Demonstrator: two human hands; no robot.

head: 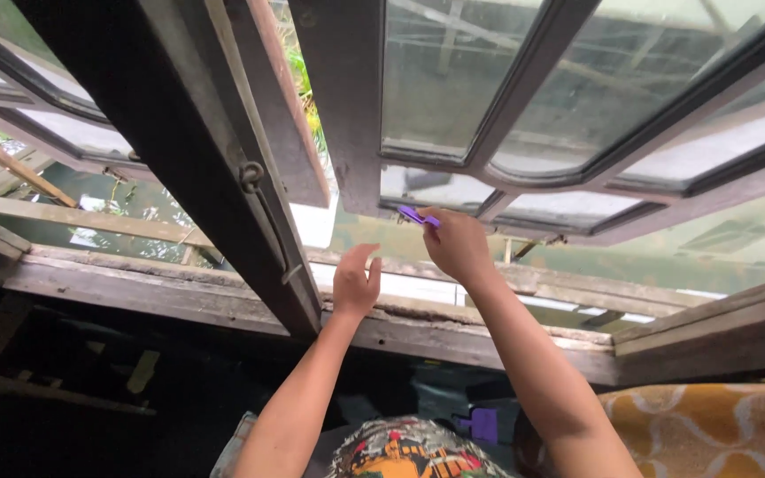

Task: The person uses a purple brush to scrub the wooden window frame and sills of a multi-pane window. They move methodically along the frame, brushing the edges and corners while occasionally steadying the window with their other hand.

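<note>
Two bare hands reach up to an open wooden window sash (347,106); right hand (455,243) pinches a small purple tool (418,215) against its bottom rail, left hand (356,281) hovers empty, fingers spread, just below

We look out through dark wooden casement windows (577,106) swung open; daylight pours over a worn wooden sill (179,296); greenery (303,80) shows outside; a yellow patterned cloth (719,425) lies at lower right.
</note>
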